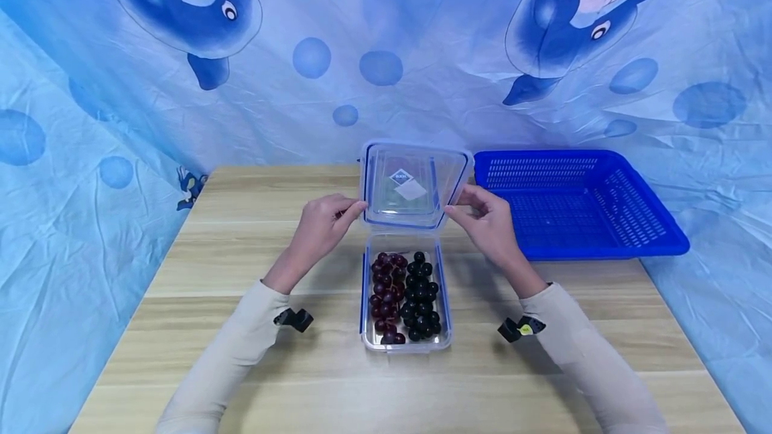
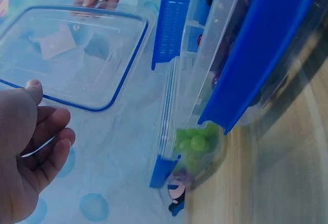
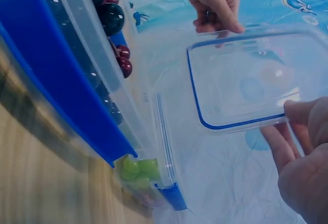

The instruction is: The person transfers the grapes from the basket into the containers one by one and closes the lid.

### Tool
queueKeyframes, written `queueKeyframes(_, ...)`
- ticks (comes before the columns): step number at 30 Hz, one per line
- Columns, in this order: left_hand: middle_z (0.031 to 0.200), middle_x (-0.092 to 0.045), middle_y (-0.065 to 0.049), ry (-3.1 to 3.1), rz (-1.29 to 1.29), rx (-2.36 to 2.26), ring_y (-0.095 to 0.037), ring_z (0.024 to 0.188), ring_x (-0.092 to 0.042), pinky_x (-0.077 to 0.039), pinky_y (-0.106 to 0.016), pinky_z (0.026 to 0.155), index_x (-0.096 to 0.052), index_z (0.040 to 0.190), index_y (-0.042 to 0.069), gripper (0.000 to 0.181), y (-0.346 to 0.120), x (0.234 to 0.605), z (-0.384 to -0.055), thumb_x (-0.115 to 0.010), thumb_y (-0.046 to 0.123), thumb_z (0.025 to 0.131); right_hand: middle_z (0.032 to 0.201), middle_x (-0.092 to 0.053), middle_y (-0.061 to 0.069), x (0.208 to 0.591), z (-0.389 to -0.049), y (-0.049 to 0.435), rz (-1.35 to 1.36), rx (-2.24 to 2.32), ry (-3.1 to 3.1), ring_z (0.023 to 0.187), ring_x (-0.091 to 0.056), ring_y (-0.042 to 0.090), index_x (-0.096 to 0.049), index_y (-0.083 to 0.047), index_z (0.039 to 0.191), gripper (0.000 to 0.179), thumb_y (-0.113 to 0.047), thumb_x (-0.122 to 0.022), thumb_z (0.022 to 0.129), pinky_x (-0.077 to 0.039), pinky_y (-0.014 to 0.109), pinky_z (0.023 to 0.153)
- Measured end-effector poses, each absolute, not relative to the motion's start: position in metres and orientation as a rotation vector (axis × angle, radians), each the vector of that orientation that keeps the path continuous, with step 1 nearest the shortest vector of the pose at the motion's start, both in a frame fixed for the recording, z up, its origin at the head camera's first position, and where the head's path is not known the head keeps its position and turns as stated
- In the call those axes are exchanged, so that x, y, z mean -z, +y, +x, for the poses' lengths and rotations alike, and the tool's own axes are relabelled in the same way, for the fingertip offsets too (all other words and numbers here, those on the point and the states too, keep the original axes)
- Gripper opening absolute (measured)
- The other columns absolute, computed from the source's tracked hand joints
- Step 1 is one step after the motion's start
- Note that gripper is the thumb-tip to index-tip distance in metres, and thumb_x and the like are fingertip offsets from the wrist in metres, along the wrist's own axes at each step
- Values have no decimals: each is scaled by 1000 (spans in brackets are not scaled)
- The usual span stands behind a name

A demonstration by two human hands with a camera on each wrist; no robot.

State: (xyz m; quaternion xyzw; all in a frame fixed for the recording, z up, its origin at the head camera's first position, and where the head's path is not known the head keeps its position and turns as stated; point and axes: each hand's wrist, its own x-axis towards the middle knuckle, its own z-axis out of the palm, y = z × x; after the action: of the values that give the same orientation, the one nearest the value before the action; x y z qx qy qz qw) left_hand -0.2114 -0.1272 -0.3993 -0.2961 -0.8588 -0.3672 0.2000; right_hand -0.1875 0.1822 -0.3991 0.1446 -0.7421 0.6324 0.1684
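Note:
A clear lid (image 1: 395,209) with a blue seal is held tilted up above the far end of a clear food container (image 1: 405,348). My left hand (image 1: 321,225) pinches the lid's left edge, thumb on the near face. At the opposite edge my right hand (image 1: 490,225) pinches it the same way. Dark red grapes (image 1: 386,292) fill the container's left side and black grapes (image 1: 420,297) its right. Blue latch flaps (image 2: 271,44) hang along the container's long sides. Behind it, a second clear container with green grapes (image 2: 197,142) appears in both wrist views.
A blue perforated basket (image 1: 657,246) stands at the back right, its corner overhanging the table's right edge. The wooden table (image 1: 211,273) backs onto a blue dolphin-print cloth (image 1: 434,106). A small patterned item (image 1: 190,187) shows by the back left corner.

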Motion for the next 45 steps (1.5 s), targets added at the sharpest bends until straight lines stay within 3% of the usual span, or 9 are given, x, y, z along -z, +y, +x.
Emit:
queueKeyframes(3,83,-78,-8,-2427,-829,1239,-22,70,-75,-62,-29,60,-78,111,2,27,-129,401,-205,-64,23,103,96,-76,-6,403,-184,185,461,-1829,-2057,90,-74,10,-72,10,107,25,9,-79,83,-63,26,78)
queueKeyframes(6,102,-77,-19,-2443,-792,1692,-26,86,-77,-65,-37,76,-69,126,-4,32,-132,404,-201,-64,18,103,97,-76,-5,406,-181,188,495,-1821,-2042,85,-73,7,-73,8,102,22,11,-79,82,-63,21,74)
queueKeyframes(12,146,-52,-30,-2302,-628,2492,-22,107,-72,-60,-38,96,-46,145,-12,48,-135,406,-191,-55,11,104,105,-77,3,415,-178,191,605,-1845,-1984,98,-72,10,-72,14,97,19,22,-73,80,-60,22,88)
queueKeyframes(14,151,-47,-29,-2298,-608,2568,-25,118,-67,-59,-38,97,-42,149,-11,55,-135,406,-187,-59,12,101,108,-76,9,419,-177,191,617,-1868,-1965,107,-71,14,-71,16,94,16,24,-71,80,-58,28,96)
queueKeyframes(19,153,-46,-25,-2382,-580,2560,-40,138,-48,-58,-40,98,-39,154,-4,76,-136,409,-179,-78,11,90,127,-64,31,422,-167,189,527,-1922,-2002,117,-66,14,-70,19,98,15,20,-72,83,-56,28,99)
queueKeyframes(24,152,-47,-26,-2445,-554,2506,-42,130,-57,-59,-40,96,-39,155,-1,79,-136,411,-174,-80,8,88,141,-56,32,418,-155,187,304,-2149,-2146,113,-69,10,-60,16,129,41,14,-69,88,-58,28,95)
queueKeyframes(28,152,-47,-27,-2502,-570,2438,-36,121,-65,-60,-40,95,-38,156,1,82,-138,412,-171,-82,11,88,151,-49,26,416,-149,189,202,-2275,-2259,123,-65,17,-50,11,144,52,7,-64,94,-57,26,96)
queueKeyframes(34,150,-51,-25,-2604,-584,2287,-38,125,-63,-56,-40,101,-41,155,4,81,-141,414,-168,-83,16,88,156,-35,33,417,-142,194,304,-2461,-2177,126,-61,16,-35,18,148,61,13,-56,91,-53,28,102)
queueKeyframes(45,145,-55,-23,-2681,-575,2131,-35,119,-67,-58,-34,97,-45,151,-2,75,-139,422,-159,-82,14,87,150,-49,27,422,-135,199,304,-2376,-2369,131,-58,26,-40,9,151,77,0,-80,85,-53,29,102)
